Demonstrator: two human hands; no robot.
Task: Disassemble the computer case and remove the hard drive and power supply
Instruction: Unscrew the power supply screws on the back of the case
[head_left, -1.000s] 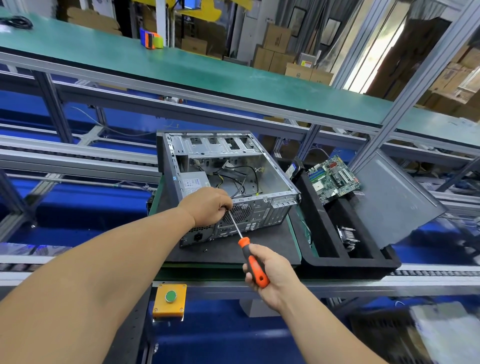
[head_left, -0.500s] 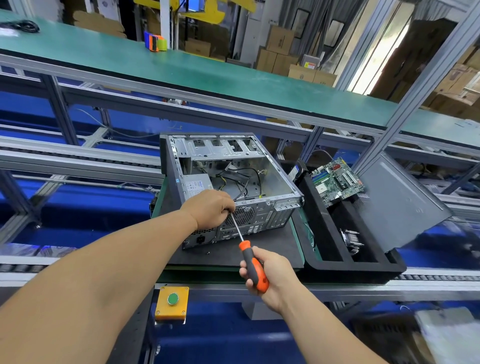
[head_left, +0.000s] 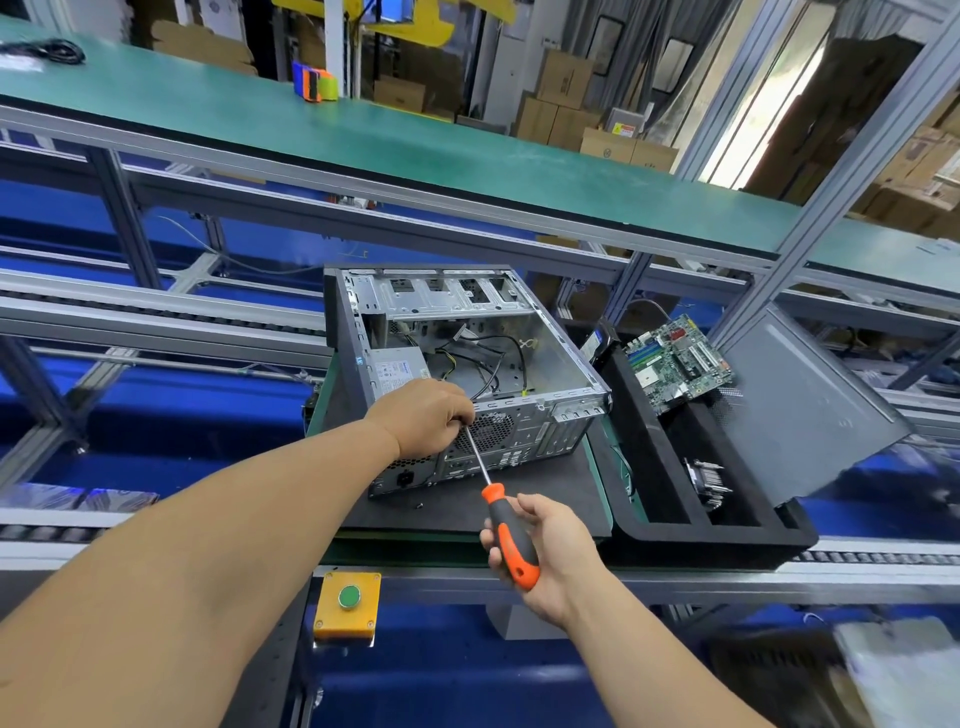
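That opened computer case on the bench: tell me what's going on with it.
A person is unscrewing something at the rear of the computer case. The right hand grips an orange-handled screwdriver, its tip hidden under the left hand, whose curled fingers steady the shaft at the back panel. The power supply is still inside. A motherboard already sits in the black tray alongside.

A conveyor bench (head_left: 857, 558) with aluminium rails runs left to right. On it sits a dark mat (head_left: 545, 499), edged green, carrying the open computer case (head_left: 524, 364). 1 small screw (head_left: 417, 504) lies on the mat just near the case. Touching the mat's right side is a black tray (head_left: 701, 535). A higher green-topped bench (head_left: 415, 150) runs along the far side.
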